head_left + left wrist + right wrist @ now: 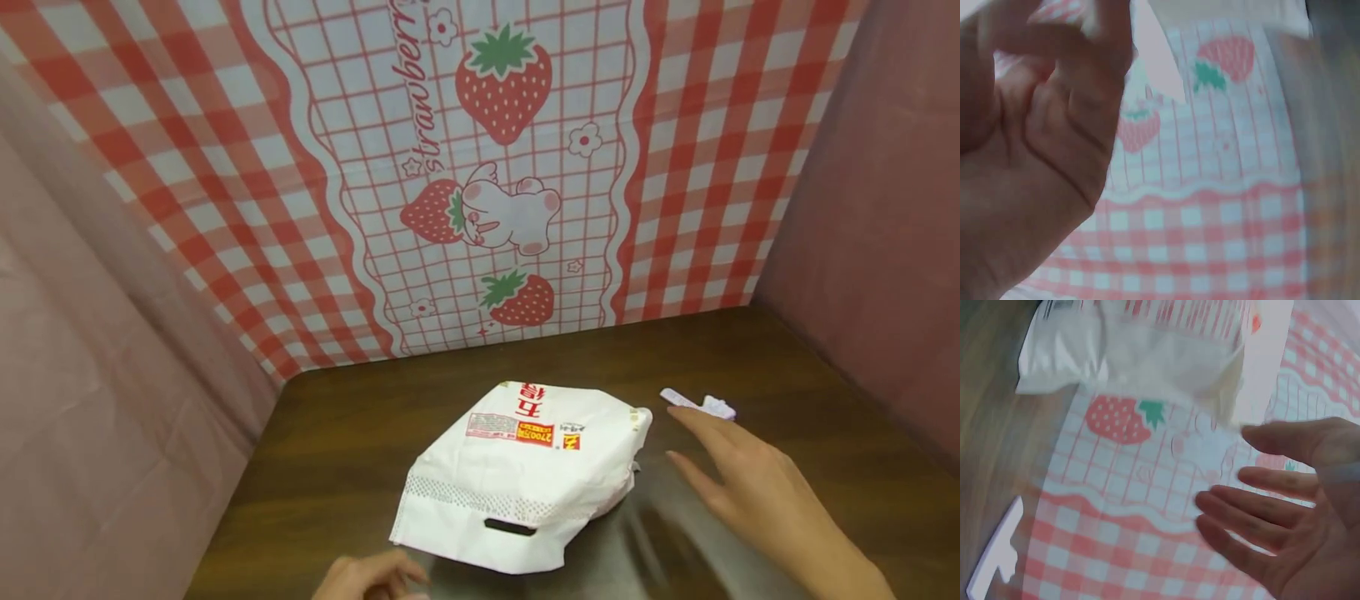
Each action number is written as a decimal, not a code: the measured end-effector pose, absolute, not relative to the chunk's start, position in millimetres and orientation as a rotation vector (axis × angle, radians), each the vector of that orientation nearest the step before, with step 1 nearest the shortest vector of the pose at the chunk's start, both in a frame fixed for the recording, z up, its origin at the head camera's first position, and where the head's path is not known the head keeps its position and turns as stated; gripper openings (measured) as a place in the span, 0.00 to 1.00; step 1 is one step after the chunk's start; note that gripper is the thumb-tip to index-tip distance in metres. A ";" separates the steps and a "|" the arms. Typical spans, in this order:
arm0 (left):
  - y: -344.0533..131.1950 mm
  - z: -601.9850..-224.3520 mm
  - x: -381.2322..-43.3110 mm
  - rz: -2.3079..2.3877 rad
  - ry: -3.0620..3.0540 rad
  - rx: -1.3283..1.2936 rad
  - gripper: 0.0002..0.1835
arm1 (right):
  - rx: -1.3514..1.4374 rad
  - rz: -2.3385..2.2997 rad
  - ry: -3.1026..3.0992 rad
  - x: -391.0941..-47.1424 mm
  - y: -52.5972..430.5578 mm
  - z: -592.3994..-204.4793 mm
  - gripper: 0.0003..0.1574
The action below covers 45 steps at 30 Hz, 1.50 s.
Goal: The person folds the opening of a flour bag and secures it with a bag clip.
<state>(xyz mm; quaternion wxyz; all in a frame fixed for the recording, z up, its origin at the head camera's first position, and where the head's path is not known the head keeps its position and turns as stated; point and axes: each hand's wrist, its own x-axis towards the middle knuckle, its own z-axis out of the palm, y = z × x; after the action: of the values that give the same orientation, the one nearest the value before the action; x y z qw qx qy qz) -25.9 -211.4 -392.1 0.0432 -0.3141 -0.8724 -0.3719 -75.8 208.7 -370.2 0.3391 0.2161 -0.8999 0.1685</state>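
Observation:
A white bag [525, 467] with red and yellow print and a slot handle lies on the dark wooden table, its handle end toward me. My right hand [757, 475] is held in the air to the right of the bag, fingers spread and apart from it. In the right wrist view, a white package with red stripes [1166, 344] shows at the bag's side, beyond the thumb. My left hand [371, 577] is low at the near left, fingers loosely curled, just short of the bag's near edge. The left wrist view shows nothing in that hand [1041, 125].
A pale lavender bar with a small bump [994, 550] lies on the table [337, 450] right of the bag, partly behind my right fingertips in the head view. A strawberry-print checked cloth [480, 183] hangs at the back, with pink cloth [97, 375] along both sides.

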 end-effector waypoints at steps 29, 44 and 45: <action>-204.6 -431.6 -101.4 -0.627 -2.341 -0.765 0.27 | 0.947 0.699 -2.134 -72.4 159.4 -405.2 0.32; -204.0 -437.2 -98.4 -0.403 -2.334 -0.746 0.24 | 0.990 0.893 -1.968 -77.1 156.3 -411.5 0.25; -204.1 -437.5 -98.0 -0.390 -2.328 -0.741 0.23 | 0.990 0.893 -1.967 -77.5 156.0 -412.2 0.25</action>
<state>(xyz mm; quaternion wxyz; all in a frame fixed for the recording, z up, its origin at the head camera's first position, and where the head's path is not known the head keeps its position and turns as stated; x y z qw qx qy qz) -98.0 -204.1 -437.5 0.3275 -0.2829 -0.8891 -0.1489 -77.5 156.0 -412.2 0.3734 0.3864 -0.7679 0.3487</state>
